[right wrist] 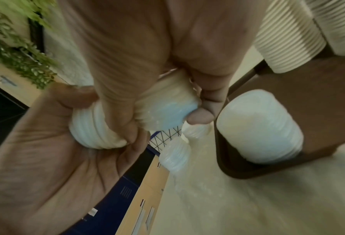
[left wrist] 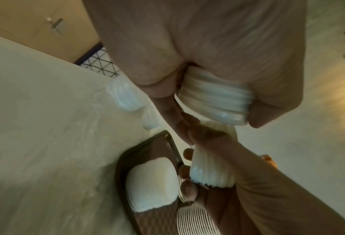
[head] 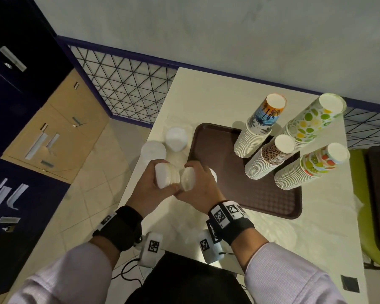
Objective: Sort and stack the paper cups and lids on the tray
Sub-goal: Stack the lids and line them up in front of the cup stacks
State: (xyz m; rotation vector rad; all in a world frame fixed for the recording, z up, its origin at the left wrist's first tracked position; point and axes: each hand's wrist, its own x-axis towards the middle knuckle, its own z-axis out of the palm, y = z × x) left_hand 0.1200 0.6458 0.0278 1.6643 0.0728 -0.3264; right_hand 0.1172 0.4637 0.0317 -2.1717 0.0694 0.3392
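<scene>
Two short stacks of white lids are held above the near left part of the counter [head: 206,88], just left of the brown tray [head: 215,137]. The left hand [head: 150,189] has its fingers [head: 160,162] curled round the left lid stack [head: 164,175], and the right hand [head: 201,185] has its fingers curled round the right lid stack [head: 188,178]; the two stacks lie on their sides, end to end, touching or nearly so, and the thumbs meet beneath them. In the left wrist view the left hand's stack [left wrist: 215,101] sits between thumb and fingers, with the other stack [left wrist: 211,168] below it. A third lid stack [right wrist: 258,127] stands on the tray's near left corner, partly hidden behind the right hand in the head view. Two further lid stacks [head: 176,139] [head: 153,151] stand on the counter left of the tray, close to each other. On the far right part of the tray stand four tall stacks of upturned paper cups: one with a palm print [head: 259,126], one with a leopard print [head: 270,156], one with green and yellow dots [head: 309,121], and one with a fruit print [head: 312,165]. Both wrists carry black bands with square printed markers [head: 219,216]. Left of the counter are a dark wire grid panel [head: 123,84] and dark blue cabinets [head: 15,51].
</scene>
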